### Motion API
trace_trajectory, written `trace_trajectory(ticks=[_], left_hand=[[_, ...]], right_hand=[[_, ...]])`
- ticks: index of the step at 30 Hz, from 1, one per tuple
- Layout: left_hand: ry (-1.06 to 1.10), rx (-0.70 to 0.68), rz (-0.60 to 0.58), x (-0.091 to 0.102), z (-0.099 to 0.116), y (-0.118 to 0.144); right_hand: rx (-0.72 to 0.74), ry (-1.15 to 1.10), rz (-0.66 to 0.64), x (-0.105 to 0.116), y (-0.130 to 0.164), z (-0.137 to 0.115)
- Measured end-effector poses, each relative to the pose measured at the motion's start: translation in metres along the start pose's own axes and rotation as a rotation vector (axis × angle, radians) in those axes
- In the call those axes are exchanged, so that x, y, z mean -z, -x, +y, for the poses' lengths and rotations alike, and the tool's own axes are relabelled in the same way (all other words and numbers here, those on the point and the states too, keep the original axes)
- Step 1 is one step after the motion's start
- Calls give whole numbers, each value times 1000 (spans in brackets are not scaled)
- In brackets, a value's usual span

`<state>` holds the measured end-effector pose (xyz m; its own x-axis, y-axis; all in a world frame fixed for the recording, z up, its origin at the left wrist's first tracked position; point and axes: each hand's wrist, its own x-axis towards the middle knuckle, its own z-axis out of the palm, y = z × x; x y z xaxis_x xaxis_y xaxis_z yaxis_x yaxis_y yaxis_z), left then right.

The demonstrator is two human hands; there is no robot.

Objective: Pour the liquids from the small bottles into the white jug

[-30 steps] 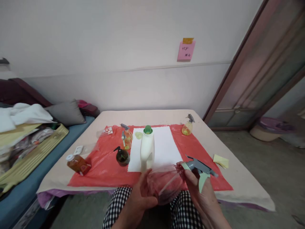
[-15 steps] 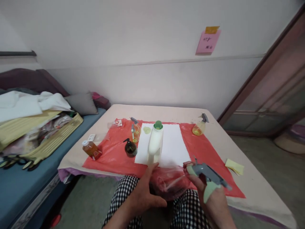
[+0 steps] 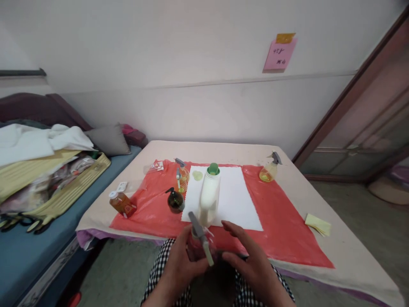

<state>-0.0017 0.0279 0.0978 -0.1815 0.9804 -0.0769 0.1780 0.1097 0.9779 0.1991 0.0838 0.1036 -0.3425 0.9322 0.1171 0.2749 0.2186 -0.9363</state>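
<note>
Over my lap, at the near edge of the table, my left hand grips the clear pink-tinted plastic spray bottle, now stood upright where half a second ago it lay tilted on its side. The grey trigger sprayer head with its pale green lever, earlier held out to the right in my right hand, now sits on top of the bottle. My right hand has let it go and curls loosely open just right of the bottle. Just beyond my fingers stands the white plastic jug with a green cap on the red plastic sheet.
</note>
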Motion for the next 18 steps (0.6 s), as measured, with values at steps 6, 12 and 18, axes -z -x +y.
trace_trajectory(ticks=[6,12,18], left_hand=[[-100,-77,495,85,21,-41],[-163,-170,721,170,23,-147],[-276,-119,656,159,-37,-254]], right_hand=[[-79,-12,182,21,-4,16],[-231,-129,286,27,-2,42],[-289,-169,314,26,-3,60]])
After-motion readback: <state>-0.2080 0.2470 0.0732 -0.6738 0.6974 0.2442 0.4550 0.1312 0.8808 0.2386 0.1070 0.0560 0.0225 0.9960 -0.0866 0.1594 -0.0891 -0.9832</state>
